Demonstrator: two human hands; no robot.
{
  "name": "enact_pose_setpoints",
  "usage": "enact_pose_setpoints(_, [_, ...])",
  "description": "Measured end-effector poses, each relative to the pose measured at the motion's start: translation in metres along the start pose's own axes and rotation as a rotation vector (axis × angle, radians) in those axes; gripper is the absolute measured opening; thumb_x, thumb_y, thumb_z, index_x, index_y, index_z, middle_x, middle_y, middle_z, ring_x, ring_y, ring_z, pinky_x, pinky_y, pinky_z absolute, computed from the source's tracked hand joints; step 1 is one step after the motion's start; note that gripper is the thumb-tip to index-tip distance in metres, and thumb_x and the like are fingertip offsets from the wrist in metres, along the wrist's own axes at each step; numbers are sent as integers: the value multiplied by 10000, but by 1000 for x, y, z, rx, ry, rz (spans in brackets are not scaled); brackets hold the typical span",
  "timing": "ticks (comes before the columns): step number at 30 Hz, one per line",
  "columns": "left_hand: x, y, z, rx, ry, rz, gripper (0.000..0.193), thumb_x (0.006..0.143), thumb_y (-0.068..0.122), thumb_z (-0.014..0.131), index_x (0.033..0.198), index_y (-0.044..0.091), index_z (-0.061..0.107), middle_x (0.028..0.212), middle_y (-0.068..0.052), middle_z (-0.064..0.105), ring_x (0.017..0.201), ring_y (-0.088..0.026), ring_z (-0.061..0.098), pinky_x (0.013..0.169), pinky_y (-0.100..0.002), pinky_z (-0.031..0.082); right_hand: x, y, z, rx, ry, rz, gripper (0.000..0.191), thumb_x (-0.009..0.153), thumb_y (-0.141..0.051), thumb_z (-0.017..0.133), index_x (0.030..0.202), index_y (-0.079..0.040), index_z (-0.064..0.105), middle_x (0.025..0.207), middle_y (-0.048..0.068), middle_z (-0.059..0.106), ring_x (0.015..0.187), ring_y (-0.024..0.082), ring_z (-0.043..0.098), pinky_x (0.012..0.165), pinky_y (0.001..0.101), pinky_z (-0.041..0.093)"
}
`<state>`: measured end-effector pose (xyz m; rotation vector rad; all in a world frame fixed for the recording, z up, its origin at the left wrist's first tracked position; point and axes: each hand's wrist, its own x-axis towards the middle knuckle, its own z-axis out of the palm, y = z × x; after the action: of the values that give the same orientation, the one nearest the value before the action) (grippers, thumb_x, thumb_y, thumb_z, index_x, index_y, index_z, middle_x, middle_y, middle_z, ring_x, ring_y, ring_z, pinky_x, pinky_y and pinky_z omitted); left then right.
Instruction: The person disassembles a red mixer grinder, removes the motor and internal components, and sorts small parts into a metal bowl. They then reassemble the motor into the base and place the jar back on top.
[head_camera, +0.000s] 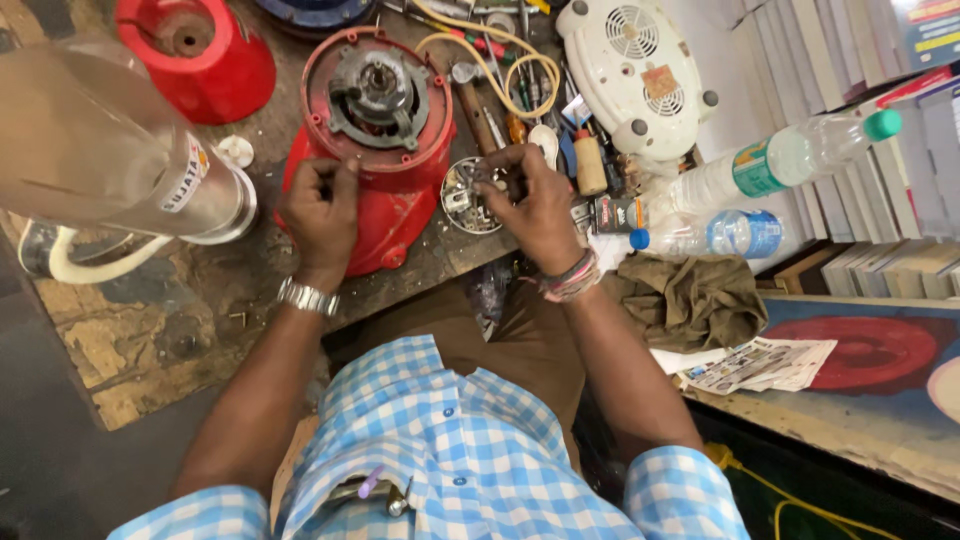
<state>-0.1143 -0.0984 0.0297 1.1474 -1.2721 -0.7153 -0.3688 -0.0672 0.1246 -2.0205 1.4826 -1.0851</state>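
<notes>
We see the left hand (322, 210) resting on the near rim of the red motor base (375, 130), which lies on the worn bench (150, 350) with its open underside turned up so that the grey motor (378, 92) shows in the middle. The fingers of this hand are curled and pressed together, thumb against forefinger at the rim, as if pinching something small, but we cannot tell what, if anything, sits between them. A metal watch (308, 297) is on that wrist. The right hand (535, 205) lies just beside the base, to its right, over a small round tin (465, 197) of little parts; its fingers are bent and bunched at the tin's far edge, and whether they grip a piece we cannot tell. Thread bands (572, 280) circle this wrist. A second red housing (200, 50) stands at the far left, and a clear jar (110, 150) lies on its side near the left hand. Beyond the right hand are scattered tools (500, 110), a yellow cable (490, 55) and a white appliance base (635, 60). Two plastic bottles (760, 170) lie to the right, near an olive cloth (690, 300)
</notes>
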Motion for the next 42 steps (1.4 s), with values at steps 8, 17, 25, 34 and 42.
enact_pose_setpoints(8, [10, 71, 0, -42, -325, -108, 199, 953, 131, 779, 1117, 20, 772, 761, 22, 706, 654, -11, 567, 563, -212, 453, 25, -30, 28, -83, 68, -274, 434, 943, -67, 826, 1238, -39, 510, 1107, 116, 682, 1000, 268, 711, 850, 371, 566])
enact_pose_setpoints(17, [45, 61, -18, -121, -419, -242, 199, 918, 128, 784, 1082, 16, 783, 896, 20, 769, 740, 3, 634, 631, -184, 501, 51, -50, 53, -223, -96, -341, 480, 910, -68, 817, 1312, -94, 556, 1060, 144, 709, 930, 319, 694, 784, 443, 559])
enact_pose_setpoints(25, [83, 40, -44, -118, -182, -436, 129, 898, 129, 789, 892, 2, 766, 741, 25, 706, 600, -18, 562, 527, -197, 424, 110, -40, 54, -282, -136, -174, 1088, 649, -379, 977, 1493, -56, 371, 1363, 213, 570, 1166, 393, 643, 959, 467, 534])
enact_pose_setpoints(34, [91, 19, -41, 33, -245, -477, 149, 898, 112, 747, 861, -32, 741, 633, 12, 613, 523, -47, 501, 452, -254, 349, 149, -27, 68, -445, -368, -57, 880, 646, -461, 942, 1374, -132, 573, 1260, 190, 680, 1079, 386, 687, 926, 466, 545])
enact_pose_setpoints(42, [102, 16, -45, 147, -324, -362, 167, 888, 145, 778, 908, -20, 765, 674, -11, 662, 570, -67, 548, 505, -276, 411, 171, -32, 52, -374, -459, -47, 800, 558, -426, 950, 1245, -101, 700, 1027, 182, 759, 956, 356, 727, 872, 441, 556])
